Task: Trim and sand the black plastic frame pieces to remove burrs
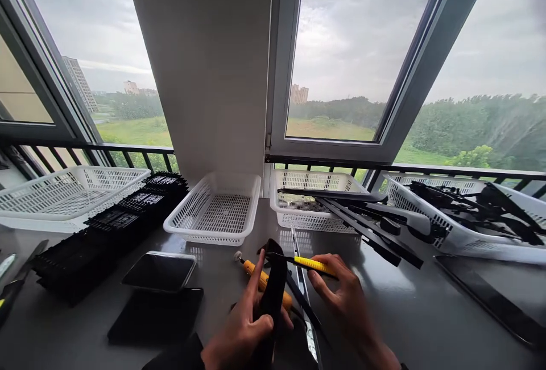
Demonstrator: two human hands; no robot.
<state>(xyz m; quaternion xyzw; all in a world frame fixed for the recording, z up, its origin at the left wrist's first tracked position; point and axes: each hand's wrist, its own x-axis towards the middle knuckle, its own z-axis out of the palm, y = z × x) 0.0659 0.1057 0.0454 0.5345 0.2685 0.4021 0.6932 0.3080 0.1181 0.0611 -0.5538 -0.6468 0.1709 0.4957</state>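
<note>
My left hand (243,324) is closed around a long, curved black plastic part (276,284), its index finger stretched along the part's upper end. In my right hand (343,296) is a slim yellow-handled tool (313,265) with a ribbed grip, pinched between thumb and fingers. The tool's thin dark tip meets the top of the black part; whether it is a blade I cannot tell. Partly hidden behind my left hand, an orange power hand tool (251,272) with a small round pale tip lies on the grey table (409,313).
A shiny metal strip (313,344) runs along the table between my hands. Long black parts (362,222) lie across a white basket (298,219). More white baskets (213,239) stand along the window. Stacked black racks (115,227), a phone (160,271) and a black slab (156,316) are to the left.
</note>
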